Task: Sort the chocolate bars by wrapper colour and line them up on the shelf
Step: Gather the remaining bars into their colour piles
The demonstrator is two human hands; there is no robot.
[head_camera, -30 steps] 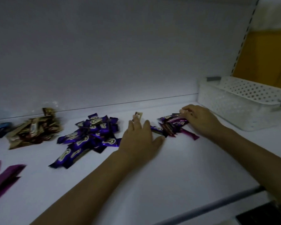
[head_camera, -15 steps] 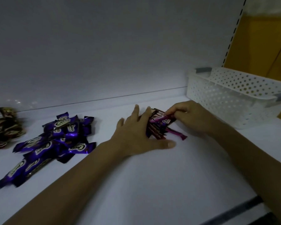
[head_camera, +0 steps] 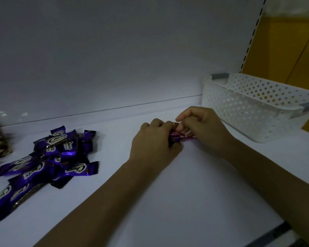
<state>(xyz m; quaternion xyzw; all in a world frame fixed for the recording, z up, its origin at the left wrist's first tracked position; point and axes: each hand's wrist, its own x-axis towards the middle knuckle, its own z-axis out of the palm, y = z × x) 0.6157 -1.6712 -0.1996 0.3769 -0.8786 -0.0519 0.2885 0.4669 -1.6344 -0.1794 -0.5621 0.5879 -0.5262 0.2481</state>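
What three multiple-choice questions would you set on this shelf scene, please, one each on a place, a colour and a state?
1. Where does the white basket stand?
A. At the right end of the shelf
B. At its left end
C. On the floor

2. What colour are the wrappers in the pile nearest the left hand?
A. Green
B. Purple
C. White

3. What are the left hand and the right hand doing?
A. Resting flat, apart
B. Gripping a small bunch of magenta bars between them
C. Lifting the basket

Answers:
1 A: the basket sits against the right upright.
2 B: the foil wrappers show purple.
3 B: the fingers of both hands curl round the bunch.
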